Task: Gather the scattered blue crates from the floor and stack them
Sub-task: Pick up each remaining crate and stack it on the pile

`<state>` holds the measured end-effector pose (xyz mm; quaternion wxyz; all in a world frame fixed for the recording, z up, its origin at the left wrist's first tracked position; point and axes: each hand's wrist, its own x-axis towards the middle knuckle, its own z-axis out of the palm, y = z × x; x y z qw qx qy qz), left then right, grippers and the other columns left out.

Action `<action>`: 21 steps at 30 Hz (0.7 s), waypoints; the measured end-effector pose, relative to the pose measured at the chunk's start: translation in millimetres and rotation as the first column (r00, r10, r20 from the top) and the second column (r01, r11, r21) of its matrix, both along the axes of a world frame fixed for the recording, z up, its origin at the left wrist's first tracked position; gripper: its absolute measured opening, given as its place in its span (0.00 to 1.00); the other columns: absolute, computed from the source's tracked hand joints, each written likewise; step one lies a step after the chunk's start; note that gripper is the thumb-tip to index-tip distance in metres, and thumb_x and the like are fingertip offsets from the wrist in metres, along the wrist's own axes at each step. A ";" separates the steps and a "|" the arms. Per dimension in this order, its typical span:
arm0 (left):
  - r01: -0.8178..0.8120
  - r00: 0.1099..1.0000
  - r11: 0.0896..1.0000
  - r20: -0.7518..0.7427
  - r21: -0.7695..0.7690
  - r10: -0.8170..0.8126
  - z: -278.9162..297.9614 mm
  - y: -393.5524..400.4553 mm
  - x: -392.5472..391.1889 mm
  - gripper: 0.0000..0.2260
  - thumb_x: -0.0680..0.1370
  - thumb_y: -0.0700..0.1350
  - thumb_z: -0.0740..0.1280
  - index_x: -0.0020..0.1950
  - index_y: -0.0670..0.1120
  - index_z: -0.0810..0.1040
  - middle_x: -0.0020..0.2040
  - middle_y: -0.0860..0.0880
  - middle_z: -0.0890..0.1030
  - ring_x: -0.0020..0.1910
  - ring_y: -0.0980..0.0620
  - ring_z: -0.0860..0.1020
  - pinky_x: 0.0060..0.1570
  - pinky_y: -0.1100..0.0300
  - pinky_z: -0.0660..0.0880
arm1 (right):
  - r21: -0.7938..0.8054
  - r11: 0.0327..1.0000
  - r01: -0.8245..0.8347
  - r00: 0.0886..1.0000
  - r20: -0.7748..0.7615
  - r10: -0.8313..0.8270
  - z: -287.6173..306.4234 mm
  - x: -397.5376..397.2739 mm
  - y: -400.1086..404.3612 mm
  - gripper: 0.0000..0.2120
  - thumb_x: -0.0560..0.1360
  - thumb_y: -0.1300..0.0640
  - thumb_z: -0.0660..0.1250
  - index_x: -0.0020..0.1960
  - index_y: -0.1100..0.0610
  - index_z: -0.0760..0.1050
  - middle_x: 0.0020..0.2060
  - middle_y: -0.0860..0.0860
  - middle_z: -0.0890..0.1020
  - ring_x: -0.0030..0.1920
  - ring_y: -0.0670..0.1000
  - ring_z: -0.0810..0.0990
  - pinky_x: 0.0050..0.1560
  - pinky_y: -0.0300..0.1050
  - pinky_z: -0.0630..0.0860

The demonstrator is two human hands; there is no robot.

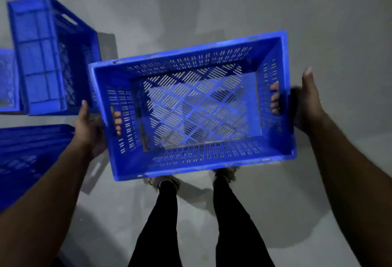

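blue crate [191, 105] held w/ left hand [90, 127], right hand [305, 105]

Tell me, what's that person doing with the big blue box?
A person is carrying an empty blue crate in the air in front of them, open side up. The left hand and the right hand each grip one end, with fingers poking through the handle holes. More blue crates sit on the grey floor to the left: one lying on its side and another near the left arm. The held crate isn't stacked on anything yet.
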<state>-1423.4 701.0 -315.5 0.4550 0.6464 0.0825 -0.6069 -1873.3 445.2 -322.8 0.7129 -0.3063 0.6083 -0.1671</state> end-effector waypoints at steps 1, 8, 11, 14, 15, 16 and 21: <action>-0.012 1.000 1.000 -0.003 -0.025 0.012 28.4 -4.3 -6.0 0.38 0.68 0.77 0.56 0.46 0.43 0.83 0.38 0.46 0.80 0.32 0.50 0.76 0.34 0.62 0.76 | -0.003 1.000 -0.013 1.000 0.001 0.013 26.5 -5.9 -6.3 0.41 0.73 0.24 0.41 0.47 0.58 0.76 0.31 0.54 0.76 0.26 0.51 0.72 0.28 0.40 0.67; -0.020 0.996 0.993 0.080 -0.118 0.030 190.8 -40.8 -34.8 0.39 0.66 0.79 0.51 0.40 0.45 0.80 0.29 0.49 0.72 0.23 0.55 0.67 0.24 0.65 0.65 | -0.034 0.995 -0.095 0.990 -0.112 0.091 184.1 -16.1 -46.6 0.38 0.52 0.16 0.61 0.34 0.52 0.66 0.22 0.49 0.60 0.19 0.47 0.56 0.21 0.35 0.56; -0.011 0.998 0.991 0.058 -0.130 0.019 238.1 -52.2 -32.7 0.35 0.62 0.80 0.56 0.40 0.47 0.72 0.26 0.53 0.66 0.22 0.57 0.57 0.23 0.66 0.58 | -0.061 0.990 -0.124 0.984 -0.132 0.115 236.9 -4.0 -64.7 0.36 0.55 0.17 0.59 0.35 0.51 0.63 0.24 0.48 0.58 0.19 0.47 0.54 0.21 0.35 0.55; -0.010 0.997 0.995 0.072 -0.096 0.017 263.6 -67.9 -18.8 0.32 0.65 0.80 0.53 0.37 0.49 0.67 0.23 0.55 0.62 0.26 0.55 0.49 0.21 0.66 0.54 | -0.059 0.985 -0.161 0.976 -0.156 0.150 271.0 20.7 -89.9 0.33 0.64 0.19 0.55 0.35 0.51 0.62 0.22 0.47 0.58 0.19 0.46 0.54 0.21 0.34 0.53; -0.018 0.996 0.997 0.082 -0.080 0.025 268.5 -75.3 -11.6 0.31 0.67 0.79 0.52 0.36 0.50 0.66 0.23 0.55 0.61 0.26 0.55 0.48 0.20 0.67 0.53 | -0.055 0.986 -0.160 0.975 -0.162 0.150 276.9 31.5 -100.2 0.32 0.67 0.21 0.54 0.35 0.51 0.62 0.22 0.47 0.58 0.19 0.46 0.54 0.21 0.34 0.53; -0.031 0.996 0.997 0.086 -0.066 0.037 272.3 -83.4 -2.8 0.31 0.68 0.78 0.51 0.36 0.50 0.65 0.22 0.55 0.61 0.26 0.55 0.48 0.20 0.67 0.53 | -0.052 0.985 -0.162 0.974 -0.168 0.151 281.4 44.3 -112.0 0.31 0.70 0.22 0.53 0.35 0.51 0.62 0.22 0.47 0.58 0.19 0.46 0.53 0.21 0.33 0.53; -0.068 0.993 0.998 0.091 -0.015 0.069 279.6 -138.0 70.7 0.28 0.72 0.76 0.52 0.35 0.50 0.61 0.21 0.55 0.60 0.15 0.59 0.56 0.20 0.69 0.52 | -0.038 0.981 -0.190 0.962 -0.205 0.179 298.7 128.9 -176.4 0.30 0.70 0.23 0.54 0.34 0.51 0.61 0.22 0.47 0.58 0.19 0.46 0.53 0.21 0.32 0.52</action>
